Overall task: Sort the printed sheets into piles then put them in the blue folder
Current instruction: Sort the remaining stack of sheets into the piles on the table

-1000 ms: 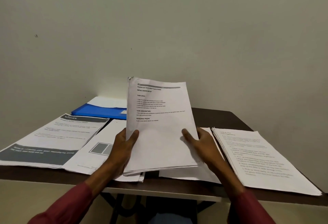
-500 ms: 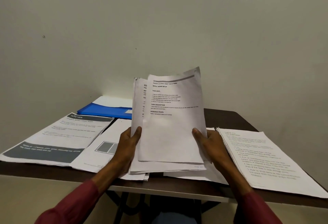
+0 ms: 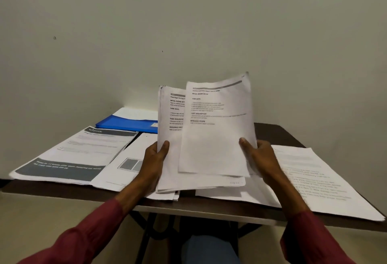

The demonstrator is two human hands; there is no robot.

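Observation:
My left hand [image 3: 154, 164] grips a stack of printed sheets [image 3: 170, 163] held upright over the table's front edge. My right hand [image 3: 260, 158] pinches the top sheet [image 3: 215, 138], pulled off to the right and slightly raised from the stack. The blue folder [image 3: 125, 124] lies at the back left of the table with a white sheet on it. Piles of sheets lie flat: one with dark grey bands [image 3: 71, 155] at the left, one with a grey box [image 3: 125, 161] beside it, and a text pile [image 3: 318, 180] at the right.
The dark brown table [image 3: 270, 133] stands against a plain pale wall. More sheets [image 3: 230, 193] lie under my hands near the front edge. The right pile overhangs the table's front right corner. Table legs and my knees show below.
The top sheet has slid off the stack to the right and upward in my right hand, uncovering the printed page beneath. My left hand keeps hold of the stack.

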